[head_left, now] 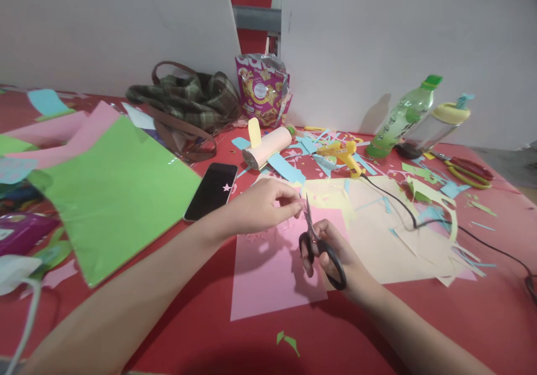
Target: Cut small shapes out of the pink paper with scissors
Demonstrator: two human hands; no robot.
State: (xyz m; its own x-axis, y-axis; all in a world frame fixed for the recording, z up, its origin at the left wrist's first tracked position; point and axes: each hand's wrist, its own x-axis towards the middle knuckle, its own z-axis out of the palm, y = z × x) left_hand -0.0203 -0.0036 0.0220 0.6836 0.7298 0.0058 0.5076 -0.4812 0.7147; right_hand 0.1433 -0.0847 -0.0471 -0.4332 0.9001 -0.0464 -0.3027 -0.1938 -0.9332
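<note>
Red counter: stretching out on every side of the pink sheet, flat enough to carry everything within reach.
Green paper: lying left of the pink sheet, glossy as if film-wrapped, perhaps set aside to leave room for cutting.
Plaid bag: resting beyond the pink sheet and to its left, against the wall, probably to stay out of the way.
Pink sheet: lying flat below both hands, partly over cream paper, apparently catching offcuts.
Cardboard tube: lying on its side beyond the pink sheet, paper-covered, with a yellow flap upright.
Left hand: held above the far part of the pink sheet, pinched closed at thumb and fingertips, gripping a pink paper scrap, likely to steady it beside the blades.
Right hand: raised over the right edge of the pink sheet, curled through the handle loops of black-handled scissors, apparently for control; cannot tell how far parted at the blades.
Pink paper scrap: above the far right part of the pink sheet, between left fingertips, just beside the scissor tips; too small to tell its shape.
</note>
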